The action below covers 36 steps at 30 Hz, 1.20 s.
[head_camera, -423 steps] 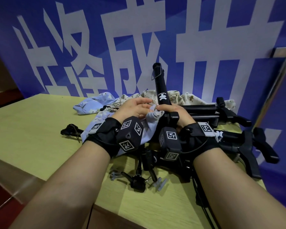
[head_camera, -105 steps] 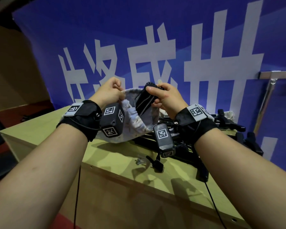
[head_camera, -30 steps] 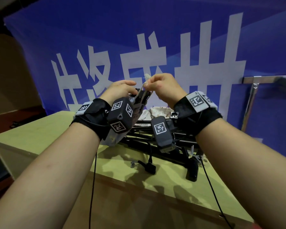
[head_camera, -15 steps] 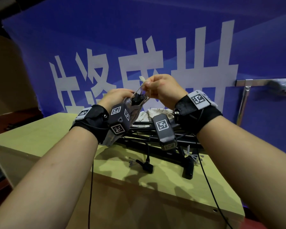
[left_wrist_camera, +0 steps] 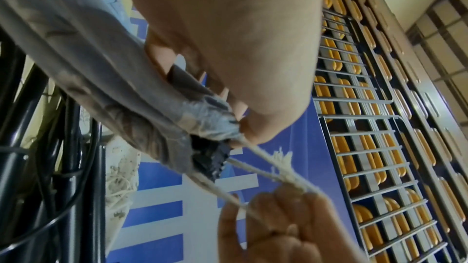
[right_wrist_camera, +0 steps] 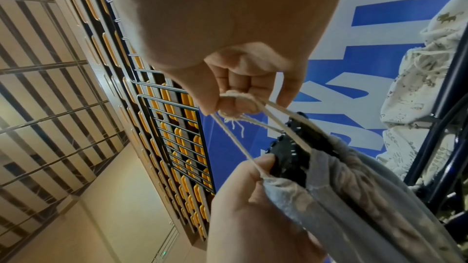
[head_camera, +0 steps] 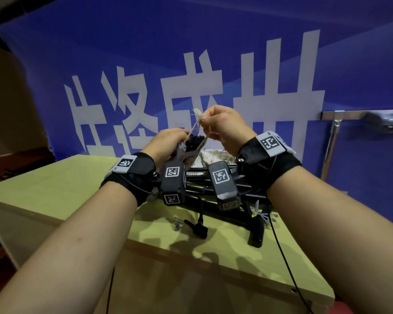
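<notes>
A grey printed drawstring pouch (head_camera: pixel 186 152) (left_wrist_camera: pixel 119 95) (right_wrist_camera: pixel 359 193) hangs above the table, and my left hand (head_camera: pixel 170 143) (left_wrist_camera: pixel 228 51) grips its gathered neck. A black ridged object (head_camera: pixel 195 141) (left_wrist_camera: pixel 210 159) (right_wrist_camera: pixel 291 153) pokes out of the pouch mouth. My right hand (head_camera: pixel 222 125) (right_wrist_camera: pixel 235 87) is up and to the right, pinching the cream drawstring (head_camera: pixel 196 120) (left_wrist_camera: pixel 266 171) (right_wrist_camera: pixel 243 107) by its knotted, frayed end. The cord runs taut down to the pouch neck.
A yellow-green wooden table (head_camera: pixel 55 189) carries folded black stands (head_camera: pixel 247 214), a small black plug with cable (head_camera: pixel 199 230), small clear plastic bits (head_camera: pixel 177 224) and more printed cloth bags (head_camera: pixel 213 156) (right_wrist_camera: pixel 415 91). A blue banner with white characters (head_camera: pixel 191 87) stands behind, a metal rail (head_camera: pixel 334 137) at right.
My right hand has pulled the drawstring up and to the right, so more cord shows. The pouch mouth has gathered tighter round the black object. My left hand stays on the neck.
</notes>
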Each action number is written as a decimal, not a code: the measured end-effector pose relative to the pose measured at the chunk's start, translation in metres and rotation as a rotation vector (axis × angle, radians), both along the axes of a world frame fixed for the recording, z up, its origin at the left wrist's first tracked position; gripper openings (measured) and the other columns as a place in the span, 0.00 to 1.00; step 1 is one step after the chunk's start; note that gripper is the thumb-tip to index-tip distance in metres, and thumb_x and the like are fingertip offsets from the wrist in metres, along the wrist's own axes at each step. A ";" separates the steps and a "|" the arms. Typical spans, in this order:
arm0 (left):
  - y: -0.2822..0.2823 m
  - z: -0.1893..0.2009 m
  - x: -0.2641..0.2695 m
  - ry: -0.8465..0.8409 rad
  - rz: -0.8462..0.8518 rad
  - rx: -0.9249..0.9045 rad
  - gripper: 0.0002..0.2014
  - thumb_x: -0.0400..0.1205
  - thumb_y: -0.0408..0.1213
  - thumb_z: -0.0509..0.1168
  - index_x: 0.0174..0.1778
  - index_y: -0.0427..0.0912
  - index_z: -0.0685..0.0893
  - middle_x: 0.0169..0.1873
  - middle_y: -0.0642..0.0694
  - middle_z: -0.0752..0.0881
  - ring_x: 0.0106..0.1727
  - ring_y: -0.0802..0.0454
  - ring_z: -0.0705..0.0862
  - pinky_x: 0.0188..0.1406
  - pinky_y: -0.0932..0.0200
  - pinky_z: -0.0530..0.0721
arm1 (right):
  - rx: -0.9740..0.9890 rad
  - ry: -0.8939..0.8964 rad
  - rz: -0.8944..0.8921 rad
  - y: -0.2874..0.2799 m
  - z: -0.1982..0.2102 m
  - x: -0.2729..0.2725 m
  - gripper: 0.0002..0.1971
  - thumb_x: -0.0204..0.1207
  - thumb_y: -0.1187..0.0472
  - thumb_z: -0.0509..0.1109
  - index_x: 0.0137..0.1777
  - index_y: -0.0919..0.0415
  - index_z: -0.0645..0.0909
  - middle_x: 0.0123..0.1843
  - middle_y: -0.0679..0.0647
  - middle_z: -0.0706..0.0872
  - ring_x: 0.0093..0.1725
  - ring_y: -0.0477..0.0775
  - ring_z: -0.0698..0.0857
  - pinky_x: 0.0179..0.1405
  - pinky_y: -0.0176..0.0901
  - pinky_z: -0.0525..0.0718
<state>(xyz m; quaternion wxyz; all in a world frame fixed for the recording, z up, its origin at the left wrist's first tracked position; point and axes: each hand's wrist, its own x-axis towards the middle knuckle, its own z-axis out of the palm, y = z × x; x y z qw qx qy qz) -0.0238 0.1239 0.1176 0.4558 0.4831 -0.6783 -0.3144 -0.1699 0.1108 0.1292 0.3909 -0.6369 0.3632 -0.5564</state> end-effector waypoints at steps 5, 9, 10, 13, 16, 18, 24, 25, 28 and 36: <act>-0.005 -0.005 -0.004 0.093 -0.074 0.052 0.13 0.85 0.32 0.55 0.57 0.34 0.84 0.33 0.46 0.85 0.21 0.63 0.82 0.18 0.73 0.77 | 0.038 0.009 0.051 -0.006 0.004 0.003 0.11 0.83 0.68 0.59 0.39 0.58 0.73 0.36 0.56 0.79 0.37 0.54 0.83 0.43 0.44 0.80; -0.016 -0.007 0.006 0.035 -0.067 0.017 0.11 0.84 0.31 0.56 0.54 0.40 0.84 0.39 0.44 0.84 0.32 0.62 0.85 0.31 0.68 0.84 | 0.061 -0.038 0.049 -0.012 -0.001 0.004 0.10 0.84 0.67 0.57 0.41 0.59 0.72 0.36 0.55 0.78 0.32 0.50 0.80 0.35 0.40 0.79; -0.016 -0.005 0.007 0.044 -0.103 0.061 0.11 0.83 0.34 0.58 0.53 0.43 0.85 0.40 0.45 0.84 0.33 0.59 0.85 0.29 0.67 0.83 | 0.055 -0.039 0.042 -0.015 -0.003 0.004 0.10 0.84 0.67 0.57 0.40 0.59 0.72 0.35 0.55 0.77 0.31 0.50 0.79 0.35 0.40 0.78; -0.027 -0.005 0.011 -0.092 -0.142 0.107 0.11 0.82 0.38 0.62 0.57 0.53 0.84 0.43 0.48 0.85 0.39 0.55 0.81 0.26 0.70 0.78 | 0.052 -0.061 0.050 -0.023 -0.005 0.005 0.12 0.84 0.67 0.56 0.39 0.59 0.71 0.33 0.54 0.75 0.30 0.50 0.75 0.34 0.43 0.73; -0.032 0.000 0.012 -0.092 -0.149 0.105 0.13 0.85 0.36 0.61 0.65 0.53 0.79 0.43 0.51 0.85 0.39 0.58 0.82 0.24 0.74 0.77 | 0.050 -0.107 0.065 -0.029 -0.004 0.008 0.12 0.84 0.68 0.56 0.39 0.59 0.72 0.32 0.54 0.74 0.28 0.49 0.73 0.32 0.41 0.72; -0.035 0.003 0.011 -0.138 -0.142 0.072 0.14 0.86 0.37 0.59 0.67 0.55 0.78 0.45 0.51 0.84 0.36 0.63 0.80 0.25 0.73 0.76 | 0.030 -0.133 0.076 -0.031 -0.003 0.009 0.12 0.83 0.68 0.56 0.38 0.59 0.72 0.31 0.54 0.74 0.27 0.49 0.73 0.32 0.41 0.71; -0.041 0.012 0.007 -0.207 -0.076 -0.042 0.07 0.85 0.34 0.58 0.51 0.52 0.77 0.36 0.47 0.79 0.27 0.57 0.74 0.22 0.68 0.70 | -0.012 -0.200 0.103 -0.034 0.005 0.014 0.12 0.83 0.68 0.56 0.38 0.58 0.71 0.30 0.51 0.72 0.28 0.48 0.70 0.32 0.41 0.68; -0.040 0.014 0.008 -0.183 -0.087 -0.056 0.05 0.86 0.33 0.59 0.51 0.48 0.76 0.36 0.47 0.78 0.26 0.58 0.73 0.19 0.70 0.70 | -0.015 -0.225 0.116 -0.034 0.007 0.015 0.12 0.83 0.69 0.56 0.38 0.59 0.71 0.31 0.51 0.71 0.28 0.47 0.69 0.32 0.41 0.67; -0.039 0.021 0.012 -0.143 -0.074 -0.131 0.03 0.85 0.34 0.61 0.47 0.46 0.74 0.38 0.47 0.78 0.28 0.58 0.73 0.18 0.73 0.71 | -0.020 -0.313 0.149 -0.032 0.013 0.018 0.12 0.83 0.70 0.56 0.37 0.60 0.70 0.30 0.51 0.71 0.28 0.47 0.68 0.32 0.40 0.67; -0.029 0.051 0.006 -0.025 0.059 -0.392 0.09 0.84 0.27 0.61 0.42 0.44 0.71 0.41 0.53 0.78 0.32 0.60 0.76 0.20 0.75 0.72 | -0.103 -0.433 0.256 -0.013 0.047 0.025 0.13 0.82 0.73 0.55 0.37 0.62 0.70 0.30 0.54 0.69 0.28 0.47 0.66 0.31 0.35 0.68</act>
